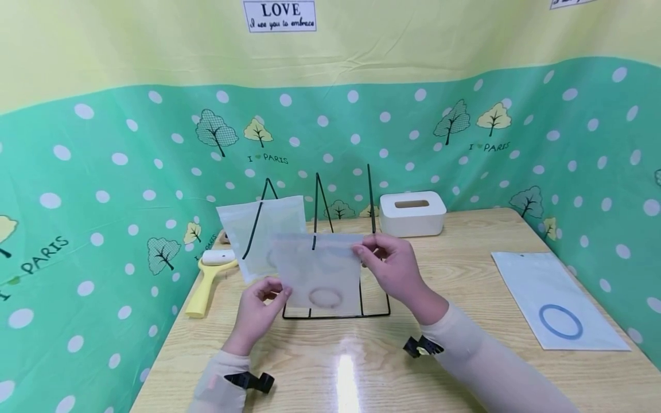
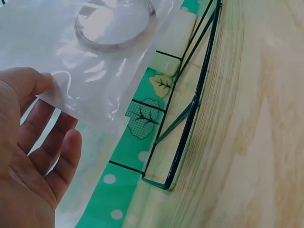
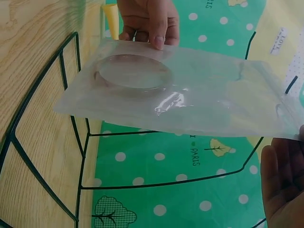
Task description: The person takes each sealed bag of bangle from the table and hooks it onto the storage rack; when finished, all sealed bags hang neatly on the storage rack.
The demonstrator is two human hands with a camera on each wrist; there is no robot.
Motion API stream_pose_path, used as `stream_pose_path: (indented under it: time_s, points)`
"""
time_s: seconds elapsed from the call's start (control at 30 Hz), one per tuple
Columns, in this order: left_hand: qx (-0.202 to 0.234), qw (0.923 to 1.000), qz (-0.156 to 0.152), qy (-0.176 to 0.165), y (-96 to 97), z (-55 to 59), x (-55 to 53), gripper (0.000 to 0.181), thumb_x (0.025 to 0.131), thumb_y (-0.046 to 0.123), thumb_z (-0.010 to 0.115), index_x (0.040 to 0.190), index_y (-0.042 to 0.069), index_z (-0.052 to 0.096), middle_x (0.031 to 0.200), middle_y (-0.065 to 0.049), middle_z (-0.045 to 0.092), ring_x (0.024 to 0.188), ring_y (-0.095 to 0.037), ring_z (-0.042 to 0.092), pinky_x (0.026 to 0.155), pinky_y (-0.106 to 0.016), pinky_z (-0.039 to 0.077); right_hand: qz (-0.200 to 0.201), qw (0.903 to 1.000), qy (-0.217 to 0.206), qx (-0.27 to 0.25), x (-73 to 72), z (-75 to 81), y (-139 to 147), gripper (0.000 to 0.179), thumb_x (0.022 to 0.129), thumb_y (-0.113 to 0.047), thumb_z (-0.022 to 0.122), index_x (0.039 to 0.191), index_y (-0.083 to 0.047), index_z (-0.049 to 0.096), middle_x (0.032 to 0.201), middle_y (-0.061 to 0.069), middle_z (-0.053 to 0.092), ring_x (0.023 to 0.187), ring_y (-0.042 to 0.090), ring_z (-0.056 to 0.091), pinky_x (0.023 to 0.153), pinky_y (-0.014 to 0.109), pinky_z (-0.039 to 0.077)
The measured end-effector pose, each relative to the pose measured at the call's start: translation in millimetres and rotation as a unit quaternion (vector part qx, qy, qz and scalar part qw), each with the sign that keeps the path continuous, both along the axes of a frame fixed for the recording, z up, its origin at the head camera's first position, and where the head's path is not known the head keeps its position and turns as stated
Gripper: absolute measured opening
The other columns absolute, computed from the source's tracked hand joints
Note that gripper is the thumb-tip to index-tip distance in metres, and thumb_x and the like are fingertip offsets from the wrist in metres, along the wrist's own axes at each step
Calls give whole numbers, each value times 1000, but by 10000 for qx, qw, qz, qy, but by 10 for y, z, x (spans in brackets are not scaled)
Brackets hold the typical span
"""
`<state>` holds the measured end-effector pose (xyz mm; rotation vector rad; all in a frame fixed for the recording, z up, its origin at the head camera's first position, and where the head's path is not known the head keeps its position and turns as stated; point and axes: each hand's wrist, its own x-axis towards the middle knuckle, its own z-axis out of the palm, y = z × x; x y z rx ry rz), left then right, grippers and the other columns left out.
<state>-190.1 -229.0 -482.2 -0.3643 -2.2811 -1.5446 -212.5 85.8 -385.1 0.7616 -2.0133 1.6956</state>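
Note:
A translucent plastic bag (image 1: 310, 267) is stretched between my two hands in front of a black wire rack (image 1: 335, 316). Through its film shows a thin ring (image 2: 111, 47) near the bag's lower end. My left hand (image 1: 260, 312) pinches the bag's lower left edge between thumb and index finger, the other fingers loosely bent behind. At the upper right corner, my right hand (image 1: 400, 269) pinches the film with thumb and fingers. Behind the held bag, a second pale bag (image 1: 281, 215) leans among the rack's left wires, partly covered.
A yellow-handled lint roller (image 1: 203, 292) lies left of the rack. The white tissue box (image 1: 413, 222) stands at the back right. Farther right, a flat pale bag (image 1: 527, 278) with a blue ring (image 1: 542, 321) lies on the wooden table (image 1: 289, 367). Patterned cloth (image 1: 155, 137) encloses the table.

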Motion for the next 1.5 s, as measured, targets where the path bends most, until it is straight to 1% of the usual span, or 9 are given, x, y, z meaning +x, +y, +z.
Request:
stream_pose_path:
  time_s: [0.13,0.4,0.5,0.7,0.9,1.0,1.23,1.4,1.5]
  points:
    - [-21,9998,-19,194,-23,-12,-55,6,94,5,78,99,9,77,97,-4,75,88,-14,68,74,-30,57,-64,9998,-163,28,-50,-4,0,7,96,-7,77,95,0,78,80,6,73,63,27,65,52,24,50]
    - [-374,9977,292,474,-73,1,-176,8,97,9,77,101,15,81,103,1,76,90,-12,68,74,-28,57,-53,9999,-132,7,-178,-27,-18,6,98,-8,75,98,-2,78,83,6,73,66,25,65,54,25,51]
    - [-447,9973,380,431,-66,24,-216,7,96,10,78,101,14,81,99,1,77,86,-13,69,73,-28,57,-61,9999,-117,-33,-218,-16,-25,6,98,-8,75,97,-3,78,83,6,72,67,27,65,55,25,52]
    - [-502,9978,398,181,-31,86,-290,5,96,15,79,101,14,79,94,3,77,83,-15,70,71,-28,58,-84,9998,-126,-124,-299,15,-37,6,98,-6,74,99,-1,78,84,8,70,67,20,64,56,25,54]
    - [-570,9969,514,151,-20,144,-365,4,96,15,78,100,13,79,91,3,77,81,-14,71,68,-26,58,-71,9996,-176,-209,-404,18,-60,9,98,-7,75,99,1,78,87,12,72,70,36,66,59,27,58]
    - [-625,9961,612,131,-14,167,-396,4,96,16,78,100,13,79,90,3,77,80,-14,71,67,-26,57,-99,9994,-300,-162,-443,26,-64,11,99,-7,74,101,3,78,89,14,72,72,38,67,60,30,59]
    - [-790,9938,781,61,15,210,-452,5,97,17,78,100,13,78,90,2,75,79,-15,70,67,-28,58,-29,9987,-482,-179,-536,59,-69,12,99,2,69,104,13,73,93,24,70,81,53,65,63,40,63]
    - [-826,9930,841,-23,45,253,-496,5,97,18,78,101,14,77,91,2,75,81,-15,69,69,-30,58,-54,9991,-375,-188,-597,77,-77,12,99,-1,71,103,10,74,91,22,70,77,47,68,65,56,61]
    - [-822,9931,841,-35,62,276,-522,6,97,18,78,101,14,77,90,1,74,80,-16,68,69,-31,58,-99,9994,-293,-178,-626,89,-81,12,99,-6,73,102,5,76,90,18,71,74,39,69,65,54,61]
